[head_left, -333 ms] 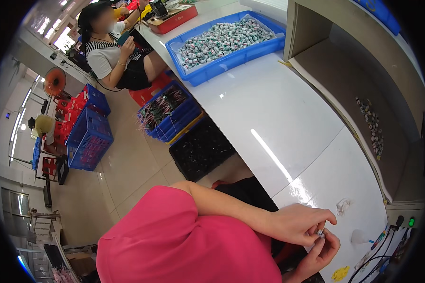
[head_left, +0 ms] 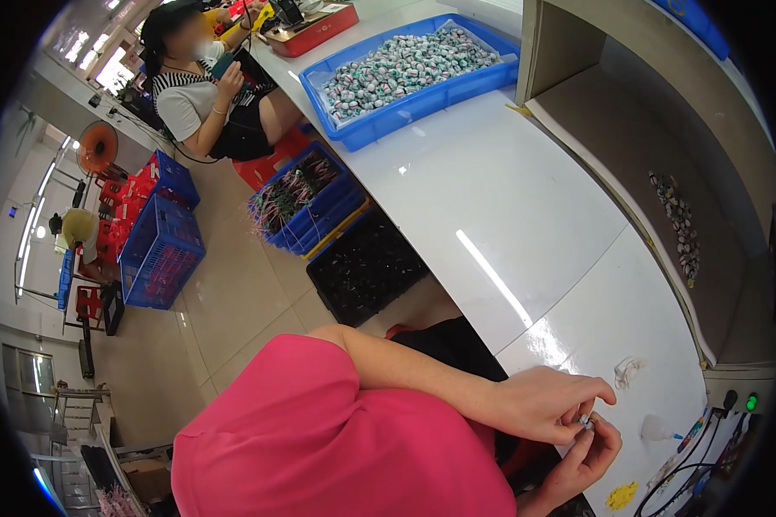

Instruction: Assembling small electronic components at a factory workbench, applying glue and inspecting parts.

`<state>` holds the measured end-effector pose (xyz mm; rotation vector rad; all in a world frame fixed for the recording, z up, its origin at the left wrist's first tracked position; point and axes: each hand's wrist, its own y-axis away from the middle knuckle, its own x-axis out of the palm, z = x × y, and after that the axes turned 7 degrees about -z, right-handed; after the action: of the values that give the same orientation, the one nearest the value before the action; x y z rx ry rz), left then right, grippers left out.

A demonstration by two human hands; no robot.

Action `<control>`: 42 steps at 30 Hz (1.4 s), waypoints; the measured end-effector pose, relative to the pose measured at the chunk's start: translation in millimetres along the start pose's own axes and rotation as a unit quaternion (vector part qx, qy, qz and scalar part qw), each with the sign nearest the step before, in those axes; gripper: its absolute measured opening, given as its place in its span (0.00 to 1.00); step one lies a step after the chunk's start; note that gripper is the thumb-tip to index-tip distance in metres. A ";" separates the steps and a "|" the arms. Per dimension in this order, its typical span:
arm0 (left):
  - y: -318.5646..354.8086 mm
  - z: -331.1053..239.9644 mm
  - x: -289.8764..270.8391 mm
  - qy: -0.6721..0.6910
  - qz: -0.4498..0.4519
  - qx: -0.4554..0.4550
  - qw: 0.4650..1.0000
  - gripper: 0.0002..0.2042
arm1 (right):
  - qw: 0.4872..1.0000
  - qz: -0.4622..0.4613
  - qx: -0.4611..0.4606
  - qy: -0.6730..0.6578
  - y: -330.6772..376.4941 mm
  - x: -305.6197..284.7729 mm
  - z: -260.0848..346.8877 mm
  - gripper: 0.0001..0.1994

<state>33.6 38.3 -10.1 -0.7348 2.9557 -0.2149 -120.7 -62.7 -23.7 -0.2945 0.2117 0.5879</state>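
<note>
Both hands meet at about 5 o'clock in the head view, over the near edge of the white glossy bench (head_left: 526, 215). Left hand (head_left: 547, 403) comes in from 9 o'clock, thumb and forefinger pinched together on a tiny grey-silver metal part (head_left: 585, 422). Right hand (head_left: 588, 455) sits just below at 6 o'clock of the part, fingertips curled up and also closed on it. So the part is clamped between the two grips, touching both, neither hand nearer. Too small to tell its long axis.

At 2 o'clock of the hands, near but apart, a small crumpled white scrap (head_left: 627, 370) lies on the bench. At 3 o'clock, a small translucent squeeze bottle with blue tip (head_left: 655, 427), lying on its side. A yellow smudge (head_left: 619, 495) sits at 5 o'clock.

Far off at 12 o'clock: a blue plastic tray of small green-white components (head_left: 500, 82). A seated person in a striped top (head_left: 190, 95) is at 11 o'clock.
</note>
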 end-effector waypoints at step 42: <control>-12.3 -26.1 36.5 -0.029 0.018 -0.043 0.998 0.27 | 0.999 0.025 -0.008 0.036 -8.2 -38.0 5.5 0.09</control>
<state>4.0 13.4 15.6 -0.6853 2.9352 -0.0614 -146.2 -86.9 -6.2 -0.3277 0.2843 0.6301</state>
